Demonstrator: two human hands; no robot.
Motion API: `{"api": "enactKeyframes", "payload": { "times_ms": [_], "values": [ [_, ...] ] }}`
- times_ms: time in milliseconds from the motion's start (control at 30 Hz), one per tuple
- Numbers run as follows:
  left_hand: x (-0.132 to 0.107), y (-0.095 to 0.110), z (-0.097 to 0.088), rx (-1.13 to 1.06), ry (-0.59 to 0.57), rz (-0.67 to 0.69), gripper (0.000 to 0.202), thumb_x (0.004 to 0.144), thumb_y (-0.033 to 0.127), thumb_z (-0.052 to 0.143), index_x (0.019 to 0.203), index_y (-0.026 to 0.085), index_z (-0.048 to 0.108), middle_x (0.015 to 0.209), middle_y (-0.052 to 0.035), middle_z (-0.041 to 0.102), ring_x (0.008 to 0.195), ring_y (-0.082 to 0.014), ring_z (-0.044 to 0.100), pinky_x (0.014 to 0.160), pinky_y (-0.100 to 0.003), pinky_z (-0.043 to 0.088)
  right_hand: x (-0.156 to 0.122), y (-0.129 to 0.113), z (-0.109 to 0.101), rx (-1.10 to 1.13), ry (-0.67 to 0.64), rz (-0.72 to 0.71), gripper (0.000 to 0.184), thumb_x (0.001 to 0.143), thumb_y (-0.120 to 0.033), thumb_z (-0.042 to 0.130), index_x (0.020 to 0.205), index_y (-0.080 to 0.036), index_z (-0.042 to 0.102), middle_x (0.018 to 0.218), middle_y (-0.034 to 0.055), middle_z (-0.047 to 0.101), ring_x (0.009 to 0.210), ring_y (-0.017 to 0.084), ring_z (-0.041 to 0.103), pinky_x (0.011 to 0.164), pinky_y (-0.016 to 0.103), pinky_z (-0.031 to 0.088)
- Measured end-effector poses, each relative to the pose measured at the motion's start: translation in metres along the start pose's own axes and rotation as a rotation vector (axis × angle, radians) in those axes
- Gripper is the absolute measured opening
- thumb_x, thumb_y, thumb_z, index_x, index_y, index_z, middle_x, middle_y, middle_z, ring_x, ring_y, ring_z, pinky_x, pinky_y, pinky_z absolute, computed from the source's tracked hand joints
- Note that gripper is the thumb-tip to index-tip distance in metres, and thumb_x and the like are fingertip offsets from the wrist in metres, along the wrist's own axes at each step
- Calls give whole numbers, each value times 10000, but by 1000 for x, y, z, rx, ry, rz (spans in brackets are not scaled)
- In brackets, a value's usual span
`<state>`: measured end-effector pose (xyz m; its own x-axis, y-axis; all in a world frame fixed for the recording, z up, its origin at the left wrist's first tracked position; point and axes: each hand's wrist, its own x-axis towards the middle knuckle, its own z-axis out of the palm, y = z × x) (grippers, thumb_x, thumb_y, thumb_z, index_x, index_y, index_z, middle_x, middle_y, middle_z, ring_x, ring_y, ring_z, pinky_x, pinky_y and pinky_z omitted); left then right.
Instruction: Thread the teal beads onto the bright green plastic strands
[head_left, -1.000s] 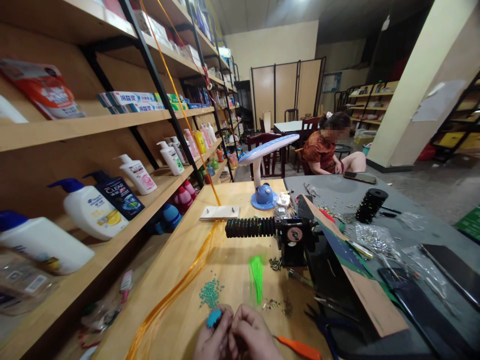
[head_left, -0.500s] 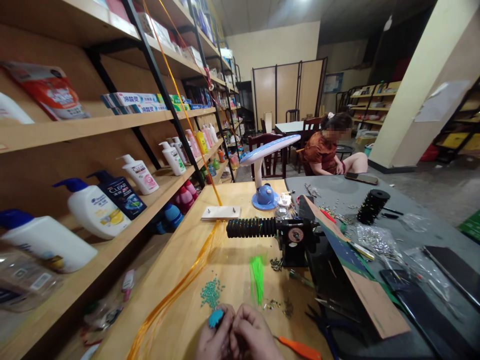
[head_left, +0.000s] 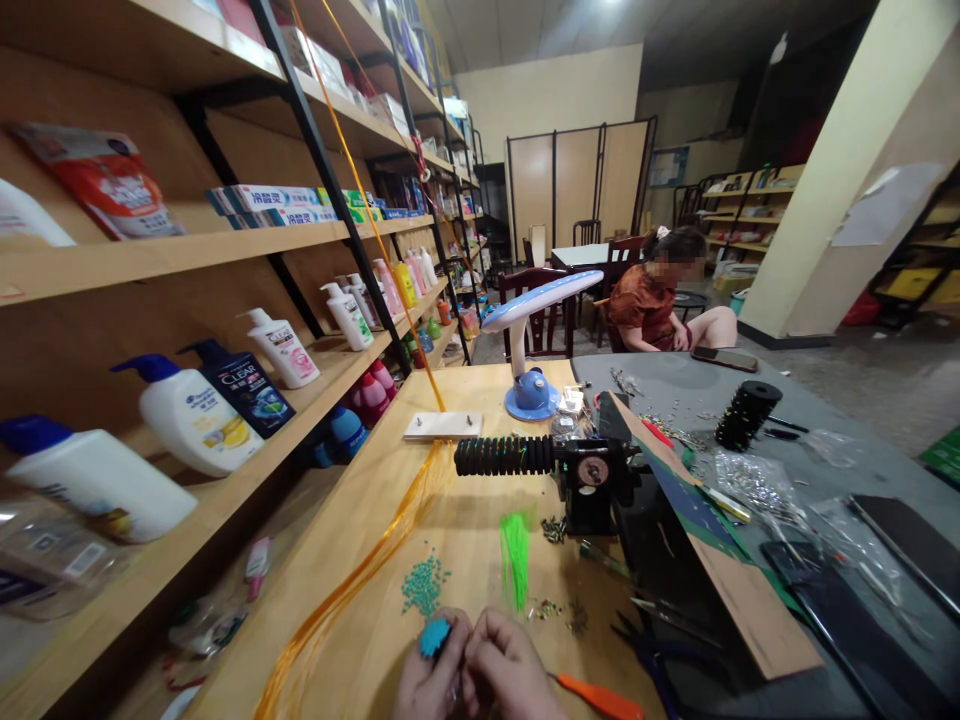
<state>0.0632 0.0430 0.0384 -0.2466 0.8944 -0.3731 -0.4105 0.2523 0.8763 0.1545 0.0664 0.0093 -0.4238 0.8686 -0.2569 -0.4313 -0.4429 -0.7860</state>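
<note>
Both hands are close together at the bottom middle of the head view, above the wooden tabletop. My left hand (head_left: 435,680) is closed, with a small rounded turquoise lump (head_left: 433,638) at its fingers; its exact kind is unclear. Pinched against it, my right hand (head_left: 510,665) is closed too, and anything between its fingertips is too small to make out. Just beyond the left hand lies a scatter of small teal beads (head_left: 425,585). A bundle of bright green strands (head_left: 515,560) rests beyond the right hand. An orange-handled tool (head_left: 596,695) lies to its right.
Orange threads (head_left: 330,610) run down the table's left side from a white plate (head_left: 442,426). Beyond the hands stand a black ridged roller (head_left: 502,456) and a blue lamp (head_left: 531,390). Dark-handled pliers (head_left: 660,655) lie right. A person (head_left: 652,300) sits farther back.
The view shifts very slightly. Both hands keep nearly the same place and closed pose, with the turquoise lump still at the left fingers.
</note>
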Motion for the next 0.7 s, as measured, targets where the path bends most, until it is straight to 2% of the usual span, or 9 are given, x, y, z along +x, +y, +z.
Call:
{"api": "enactKeyframes", "payload": {
  "times_ms": [167,333,500,567,700],
  "values": [
    [7,-10,-10,47,10,27,576,533,583,900,798,148,632,641,8,564,580,-129,560,460,-172,402,-2,-5,3,-35,11,13,526,605,-637,709,666,-209,411,400,-69,488,344,50,382,403,180,255],
    [13,-19,-16,57,49,52,581,515,547,920,868,157,674,759,-32,645,716,-185,642,567,-196,503,-4,-11,5,-64,24,26,538,592,-652,707,659,-210,408,391,-76,469,340,50,374,400,184,246],
    [11,-14,-13,49,58,70,581,503,533,927,862,144,690,789,-43,645,824,-213,648,685,-216,544,-4,-10,3,-61,18,20,545,599,-660,712,667,-204,423,389,-84,454,347,49,378,408,183,257],
    [8,-9,-8,39,54,63,573,500,544,926,832,146,682,753,-27,619,792,-194,637,693,-214,543,-4,-10,3,-52,20,24,553,593,-664,722,667,-202,428,398,-82,460,357,50,387,411,184,264],
    [2,-3,-1,-21,10,0,599,485,597,912,782,156,637,651,24,538,628,-130,571,568,-185,484,-5,-11,3,-41,6,25,587,561,-684,748,654,-205,423,412,-78,470,368,52,397,414,187,283]
  ]
}}
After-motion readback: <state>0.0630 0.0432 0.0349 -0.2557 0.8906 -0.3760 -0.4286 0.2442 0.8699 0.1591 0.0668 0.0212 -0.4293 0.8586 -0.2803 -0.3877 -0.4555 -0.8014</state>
